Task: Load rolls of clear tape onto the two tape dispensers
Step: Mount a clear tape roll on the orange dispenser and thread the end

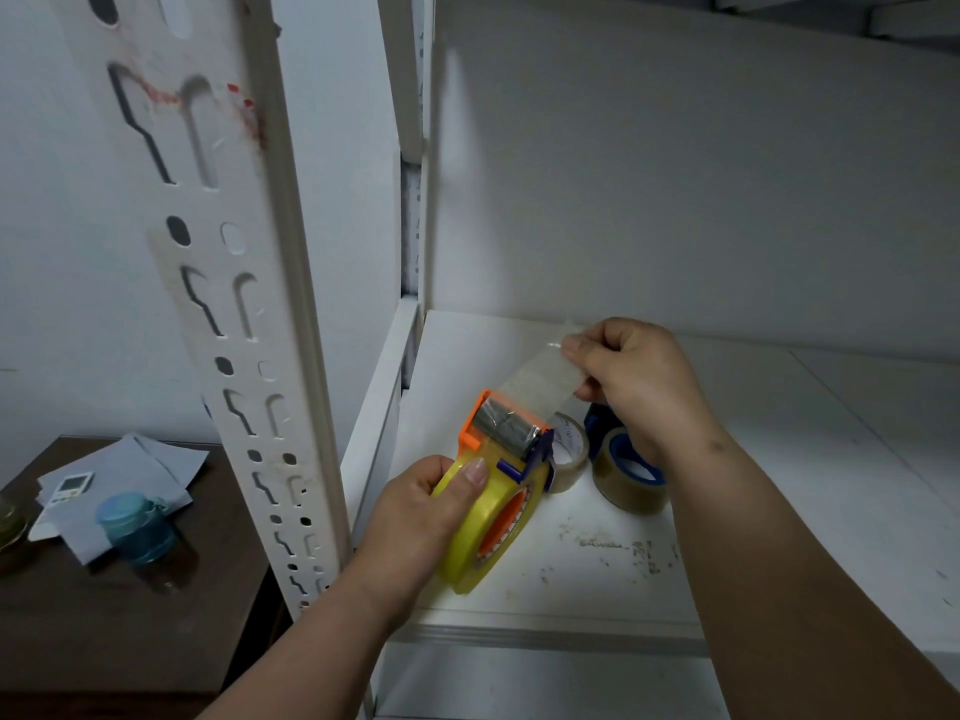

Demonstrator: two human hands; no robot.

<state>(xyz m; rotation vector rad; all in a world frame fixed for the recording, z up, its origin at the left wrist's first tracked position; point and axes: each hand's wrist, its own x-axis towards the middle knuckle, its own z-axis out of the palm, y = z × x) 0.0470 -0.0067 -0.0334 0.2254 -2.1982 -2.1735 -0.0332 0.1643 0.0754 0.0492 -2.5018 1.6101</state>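
My left hand (431,504) grips a yellow tape dispenser (480,532) with an orange hub and orange front, held just above the white shelf (779,537). A grey roller (506,426) sits at its front end. My right hand (631,376) pinches the free end of a clear tape strip (540,381) drawn up and away from the roller. Behind the dispenser a loose roll of clear tape (569,452) rests on the shelf. To its right is a second roll on a blue dispenser (626,478), partly hidden by my right wrist.
A white slotted shelf upright (244,324) stands to the left. Beyond it a dark wooden table (104,605) holds papers (130,475), a small white remote (67,485) and a blue-capped jar (137,527). The shelf's back wall is close behind my hands.
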